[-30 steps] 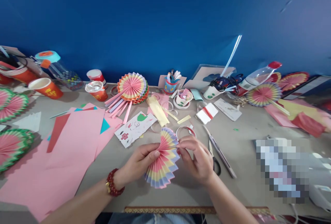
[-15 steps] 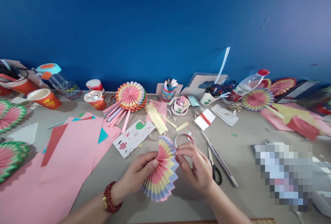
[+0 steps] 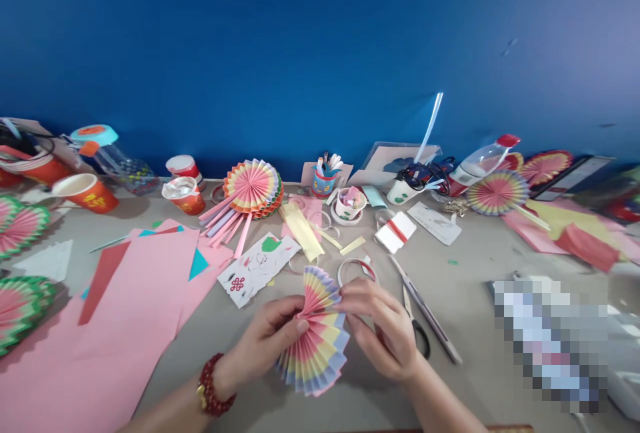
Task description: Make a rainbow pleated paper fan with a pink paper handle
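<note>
A grey bench [image 3: 480,253] bore pink paper sheets [image 3: 145,286], a white card [image 3: 257,269], a tape roll [image 3: 373,270] with black-handled scissors [image 3: 423,341] near it, and an orange paper cup [image 3: 95,195].

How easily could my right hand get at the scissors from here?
Probably yes: the scissors lie just beside the right hand, black handle showing and nothing seen lying on them, though that hand is busy at the paper fan.

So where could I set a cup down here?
One bare patch lies between the slim tool and the pixelated item; another, between the pink paper and left hand. Cups, fans and bottles crowd along the blue wall.
</note>
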`<state>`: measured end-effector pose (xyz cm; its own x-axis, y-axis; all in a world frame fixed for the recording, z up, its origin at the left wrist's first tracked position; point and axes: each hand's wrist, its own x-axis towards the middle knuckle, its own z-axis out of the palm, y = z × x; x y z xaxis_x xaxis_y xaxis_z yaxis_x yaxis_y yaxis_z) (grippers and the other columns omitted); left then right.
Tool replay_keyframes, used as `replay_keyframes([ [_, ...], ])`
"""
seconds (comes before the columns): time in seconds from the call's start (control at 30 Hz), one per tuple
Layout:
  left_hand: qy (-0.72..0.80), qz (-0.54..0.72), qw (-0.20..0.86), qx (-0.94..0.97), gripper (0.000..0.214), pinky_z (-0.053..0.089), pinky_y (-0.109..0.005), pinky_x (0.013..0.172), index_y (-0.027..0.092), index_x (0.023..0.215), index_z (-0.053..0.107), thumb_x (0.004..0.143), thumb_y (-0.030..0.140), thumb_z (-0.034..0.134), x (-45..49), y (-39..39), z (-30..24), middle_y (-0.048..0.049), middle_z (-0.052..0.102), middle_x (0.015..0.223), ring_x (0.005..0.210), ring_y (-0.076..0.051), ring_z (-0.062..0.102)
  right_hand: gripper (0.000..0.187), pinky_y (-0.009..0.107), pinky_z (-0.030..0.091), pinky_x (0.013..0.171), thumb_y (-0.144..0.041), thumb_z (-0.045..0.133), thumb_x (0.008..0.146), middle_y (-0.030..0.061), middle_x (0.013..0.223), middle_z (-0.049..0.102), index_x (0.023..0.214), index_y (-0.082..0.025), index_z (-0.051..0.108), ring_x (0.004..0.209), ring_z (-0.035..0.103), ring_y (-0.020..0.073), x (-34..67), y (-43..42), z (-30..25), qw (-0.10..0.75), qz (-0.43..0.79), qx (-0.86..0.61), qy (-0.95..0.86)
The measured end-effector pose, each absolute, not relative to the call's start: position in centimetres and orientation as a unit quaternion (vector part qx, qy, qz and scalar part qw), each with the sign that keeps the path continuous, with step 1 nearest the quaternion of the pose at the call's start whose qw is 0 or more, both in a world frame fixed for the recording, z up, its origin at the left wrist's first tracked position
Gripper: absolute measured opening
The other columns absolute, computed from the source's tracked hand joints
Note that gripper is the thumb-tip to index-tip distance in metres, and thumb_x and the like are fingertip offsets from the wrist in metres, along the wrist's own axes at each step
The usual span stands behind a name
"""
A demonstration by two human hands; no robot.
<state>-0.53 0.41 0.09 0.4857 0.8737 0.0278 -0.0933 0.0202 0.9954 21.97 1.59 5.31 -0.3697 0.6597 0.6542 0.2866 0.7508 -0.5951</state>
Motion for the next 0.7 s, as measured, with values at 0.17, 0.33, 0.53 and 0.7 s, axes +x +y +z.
replay_keyframes([
  [0.17,0.312,0.403,0.619,0.598,0.025,0.049,-0.028,0.085,0.020,0.110,0.072,0.098,0.037,0.058,-0.47,0.65,0.47,-0.0062,0.069,0.101,0.096,-0.021,0.062,0.027,0.033,0.057,0.074,-0.009,0.055,0.082,0.0085,0.091,0.069,0.104,-0.019,0.067,0.081,0.069,0.0206,21.99,1.90,5.45,0.483,0.220,-0.268,-0.804],
  [0.33,0.301,0.404,0.636,0.585,0.026,0.048,-0.030,0.087,0.021,0.116,0.070,0.098,0.034,0.058,-0.47,0.64,0.38,-0.0069,0.069,0.107,0.098,-0.021,0.062,0.026,0.032,0.055,0.077,-0.009,0.058,0.080,0.0078,0.093,0.068,0.102,-0.020,0.067,0.083,0.067,0.0194,21.91,1.75,5.25,0.486,0.247,-0.271,-0.793],
  [0.53,0.310,0.403,0.595,0.623,0.029,0.047,-0.030,0.089,0.022,0.119,0.070,0.103,0.033,0.050,-0.48,0.65,-0.10,-0.0067,0.071,0.110,0.100,-0.021,0.063,0.025,0.030,0.054,0.080,-0.009,0.055,0.082,0.0073,0.097,0.069,0.101,-0.020,0.068,0.090,0.068,0.0194,22.01,1.55,5.09,0.481,0.284,-0.285,-0.779],
  [0.7,0.323,0.392,0.553,0.660,0.030,0.046,-0.028,0.084,0.019,0.110,0.071,0.103,0.035,0.047,-0.45,0.74,-0.19,-0.0068,0.070,0.103,0.094,-0.020,0.062,0.020,0.030,0.053,0.079,-0.011,0.057,0.084,0.0060,0.094,0.068,0.098,-0.021,0.068,0.089,0.066,0.0186,22.19,1.58,4.83,0.475,0.323,-0.291,-0.765],
])
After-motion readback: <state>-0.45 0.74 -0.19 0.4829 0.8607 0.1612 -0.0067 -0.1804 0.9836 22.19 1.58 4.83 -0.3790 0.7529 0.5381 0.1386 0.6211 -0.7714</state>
